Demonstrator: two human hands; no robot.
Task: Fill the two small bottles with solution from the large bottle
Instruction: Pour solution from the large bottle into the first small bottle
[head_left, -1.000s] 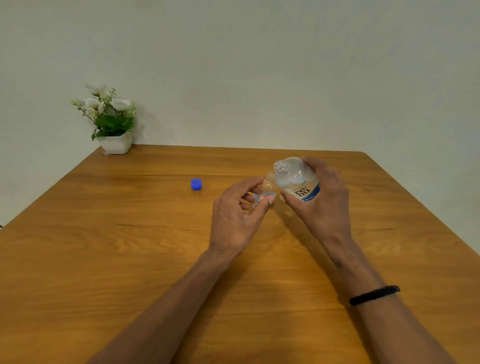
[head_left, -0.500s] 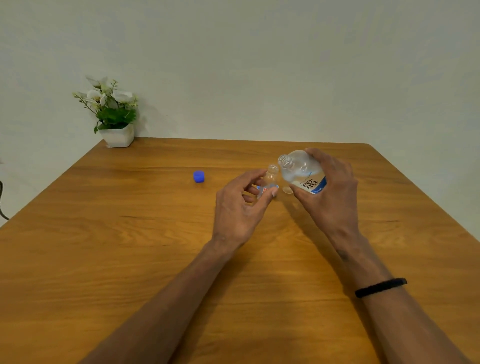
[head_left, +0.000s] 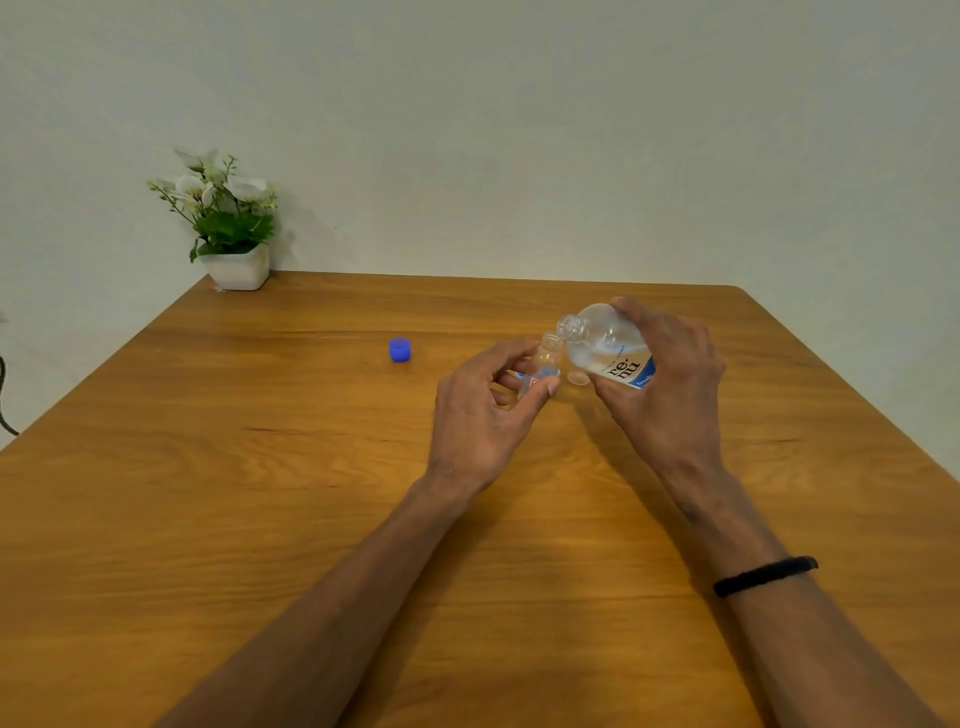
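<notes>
My left hand (head_left: 480, 415) pinches a small clear bottle (head_left: 545, 358) upright on the wooden table (head_left: 260, 493), thumb and fingers round its lower half; its neck stands open. My right hand (head_left: 670, 384) grips the large clear bottle (head_left: 605, 345), white and blue label facing me. It is tilted left, and its open mouth sits just above and right of the small bottle's neck. Clear liquid lies in its lower side. A small clear cap (head_left: 577, 378) lies on the table between my hands. I see only one small bottle.
A blue cap (head_left: 400, 349) lies on the table left of my hands. A white pot with a flowering plant (head_left: 228, 223) stands at the far left corner against the wall. A dark cable (head_left: 5, 400) hangs at the left edge.
The large bottle has tipped less steeply, its mouth now beside the small bottle's neck rather than over it. My left hand keeps its hold. The view has shifted slightly.
</notes>
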